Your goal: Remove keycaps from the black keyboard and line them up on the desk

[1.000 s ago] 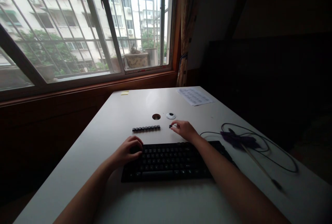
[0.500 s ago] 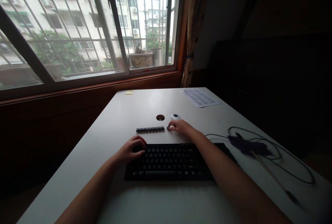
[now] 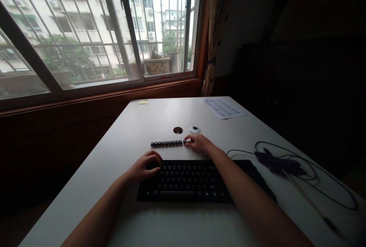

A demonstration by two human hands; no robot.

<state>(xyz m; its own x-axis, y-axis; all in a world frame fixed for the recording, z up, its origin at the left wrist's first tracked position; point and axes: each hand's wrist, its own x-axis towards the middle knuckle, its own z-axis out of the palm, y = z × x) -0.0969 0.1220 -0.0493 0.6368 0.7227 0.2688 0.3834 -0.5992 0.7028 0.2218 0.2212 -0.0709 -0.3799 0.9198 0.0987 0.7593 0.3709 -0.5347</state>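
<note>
A black keyboard lies on the white table in front of me. My left hand is closed over its far left corner, fingers bent and thumb along the keys. Beyond the keyboard stands a straight row of small black keycaps. At the right end of that row, my right hand pinches a single black keycap between thumb and forefinger, low over the table. A small thin shiny piece shows between these fingers, too small to name. My right forearm crosses above the keyboard's right part and hides some keys.
Behind the row are a round hole in the table and a white round cover. Printed sheets and a yellow note lie at the far edge. On the right rest a coiled cable, a dark cloth and a thin stick.
My right hand has shifted slightly, bringing the pinched keycap closer to the row's right end. My left hand stays on the keyboard corner. The whole view has moved a little.
</note>
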